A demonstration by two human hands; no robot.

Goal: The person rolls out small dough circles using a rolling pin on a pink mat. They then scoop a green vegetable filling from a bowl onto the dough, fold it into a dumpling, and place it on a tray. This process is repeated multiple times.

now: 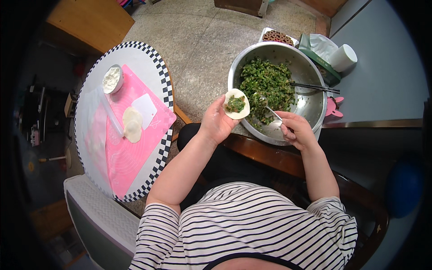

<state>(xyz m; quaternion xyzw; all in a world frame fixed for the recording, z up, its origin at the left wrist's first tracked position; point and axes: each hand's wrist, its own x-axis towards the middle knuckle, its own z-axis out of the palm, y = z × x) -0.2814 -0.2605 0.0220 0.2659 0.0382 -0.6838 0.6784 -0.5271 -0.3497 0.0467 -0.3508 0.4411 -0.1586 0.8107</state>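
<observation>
On the fingers of my left hand (216, 121) rests a round dough wrapper (245, 108), held just left of the steel bowl's rim. A small mound of chopped green filling (235, 104) sits in the middle of the wrapper. My right hand (297, 130) grips the handle of a metal spoon (274, 113) over the near side of the large steel bowl (308, 116). The spoon's head touches the chopped green filling (266, 79) heaped in the bowl. Dark chopsticks (315, 87) lean across the bowl's right rim.
At left, a round table (92, 81) bears a pink mat (130, 168), a bowl of flour (111, 79), a white scraper (145, 108), a translucent rolling pin (112, 113) and overlapping dough wrappers (132, 130). Right of the steel bowl stand a tissue box (303, 44) and white cup (343, 58).
</observation>
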